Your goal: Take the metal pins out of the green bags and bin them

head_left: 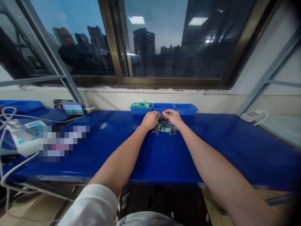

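Observation:
A pile of small, thin metal pieces that look like screws or pins lies on the blue tabletop, with greenish patches among them. At the pile's left side, my left hand is closed, its fingers curled inward. Opposite it, my right hand has thumb and fingers pinched together over the far part of the pile. The fingertips of both hands come close together. Whatever sits between them is too small to make out.
Behind the pile stand joined blue bins: the left bin holds green packets, beside a middle bin and a right bin. A white keypad device and loose cables lie left. A white power strip sits far right.

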The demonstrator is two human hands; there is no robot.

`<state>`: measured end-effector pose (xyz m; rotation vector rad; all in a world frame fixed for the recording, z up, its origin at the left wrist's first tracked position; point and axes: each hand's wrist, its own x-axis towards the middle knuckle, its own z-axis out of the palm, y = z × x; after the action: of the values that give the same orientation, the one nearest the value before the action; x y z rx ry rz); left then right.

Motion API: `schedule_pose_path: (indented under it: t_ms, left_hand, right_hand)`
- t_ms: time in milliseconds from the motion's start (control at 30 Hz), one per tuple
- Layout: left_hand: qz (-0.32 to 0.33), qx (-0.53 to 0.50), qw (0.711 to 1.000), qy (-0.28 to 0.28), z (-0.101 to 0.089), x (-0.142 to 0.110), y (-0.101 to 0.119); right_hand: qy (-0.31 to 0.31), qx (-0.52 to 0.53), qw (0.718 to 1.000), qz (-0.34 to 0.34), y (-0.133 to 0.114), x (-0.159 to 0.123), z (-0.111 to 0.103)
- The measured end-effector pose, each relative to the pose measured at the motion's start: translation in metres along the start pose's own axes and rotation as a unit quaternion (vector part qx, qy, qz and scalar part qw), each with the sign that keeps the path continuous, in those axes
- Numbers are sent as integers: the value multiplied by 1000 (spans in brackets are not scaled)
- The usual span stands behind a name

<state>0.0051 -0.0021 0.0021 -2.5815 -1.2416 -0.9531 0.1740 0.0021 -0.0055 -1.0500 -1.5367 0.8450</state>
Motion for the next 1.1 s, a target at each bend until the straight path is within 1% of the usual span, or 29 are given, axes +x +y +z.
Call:
schedule_pose_path:
  t_ms: [200,267,333,433,500,567,667,733,900,1100]
  left_hand:
    - [-1,-11,1000,4,-1,0,2]
    - [-9,-20,1000,19,-1,-1,3]
    - [-25,-22,999,37,-1,-1,4]
    - [-44,-15,998,40,-1,-1,3]
    - [-51,-9,998,34,0,-1,2]
    - [-55,-1,998,27,1,-2,0]
    - [-60,11,998,11,3,-2,-1]
    - [-62,20,998,-3,4,-2,-2]
    - [-60,29,997,-41,6,-4,-4]
    - [-51,30,996,-63,7,-4,-5]
  right_hand:
    - [26,25,999,-1,-4,1,-1]
    - [43,13,999,-1,-3,2,-1]
    - [74,-13,997,-8,-2,5,-3]
    - [130,-107,985,-33,1,7,-9]
    - [155,-193,968,-44,2,8,-14]
    - [167,-262,949,-51,3,8,-18]
    - [163,-327,929,-54,4,7,-20]
    - [151,-357,921,-40,6,6,-19]
    - [111,-399,910,-11,11,6,-17]
    - [68,-439,896,0,10,4,-16]
